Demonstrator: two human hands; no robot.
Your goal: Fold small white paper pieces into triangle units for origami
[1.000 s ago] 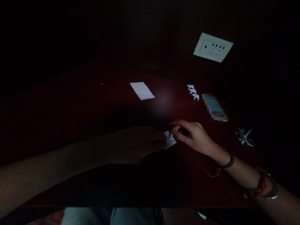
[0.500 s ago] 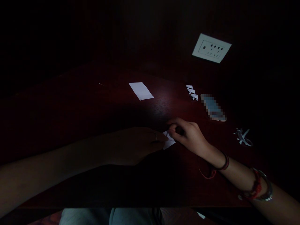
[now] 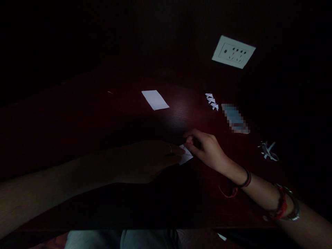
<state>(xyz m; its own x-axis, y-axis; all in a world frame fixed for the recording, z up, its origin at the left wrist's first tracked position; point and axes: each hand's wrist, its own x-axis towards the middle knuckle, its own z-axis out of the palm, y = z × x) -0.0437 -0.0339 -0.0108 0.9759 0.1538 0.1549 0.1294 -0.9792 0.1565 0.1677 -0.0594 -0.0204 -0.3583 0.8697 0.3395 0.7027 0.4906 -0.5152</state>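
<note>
A small white paper piece (image 3: pixel 186 156) lies on the dark red-brown table (image 3: pixel 103 117) in dim light. My left hand (image 3: pixel 145 160) rests on its left part with the fingers pressed down on it; a ring shows on one finger. My right hand (image 3: pixel 204 148) comes in from the right, its fingers curled and pinched on the paper's upper right edge. Most of the paper is hidden under the two hands. Bracelets and a red thread sit on my right wrist and forearm.
A flat white paper rectangle (image 3: pixel 155 100) lies further back. A cluster of small folded white pieces (image 3: pixel 212 101) sits beside a blurred-out phone-like object (image 3: pixel 235 118). A white scrap of strips (image 3: pixel 268 151) lies at right. A white socket plate (image 3: pixel 233 52) is behind.
My right hand has slid a little to the left, closer over the paper. My left hand has stayed pressed in place.
</note>
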